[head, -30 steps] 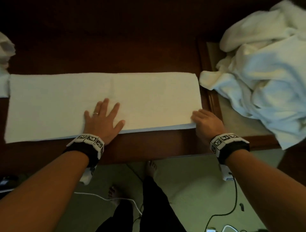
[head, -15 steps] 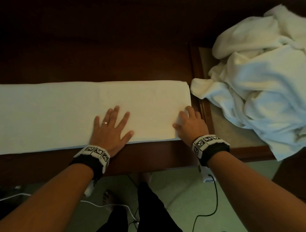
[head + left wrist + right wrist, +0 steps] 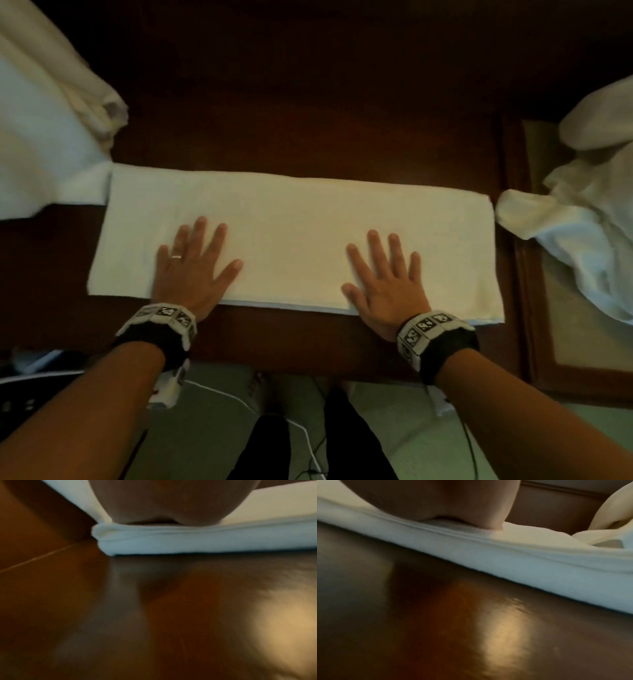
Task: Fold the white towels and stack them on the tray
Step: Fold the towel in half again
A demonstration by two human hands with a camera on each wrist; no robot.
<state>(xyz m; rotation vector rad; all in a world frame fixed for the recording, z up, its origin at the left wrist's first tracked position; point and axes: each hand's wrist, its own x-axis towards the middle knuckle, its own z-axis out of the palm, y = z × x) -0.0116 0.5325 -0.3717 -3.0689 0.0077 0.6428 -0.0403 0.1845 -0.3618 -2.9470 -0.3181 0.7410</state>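
A white towel, folded into a long flat strip, lies across the dark wooden table. My left hand presses flat on its left part with fingers spread. My right hand lies flat on its right part, fingers also spread. The left wrist view shows the heel of my left hand on the layered near edge of the towel. The right wrist view shows the heel of my right hand on the towel's near edge. A tray with a wooden rim sits at the right.
A heap of loose white towels lies on the tray and spills over its left rim. More white cloth is piled at the table's far left. Below the table's near edge I see my legs, the floor and cables.
My right hand has left the towel's right near corner and moved left onto the towel, now lying flat. The left hand stays pressed on the towel. The view has shifted, showing the left pile.
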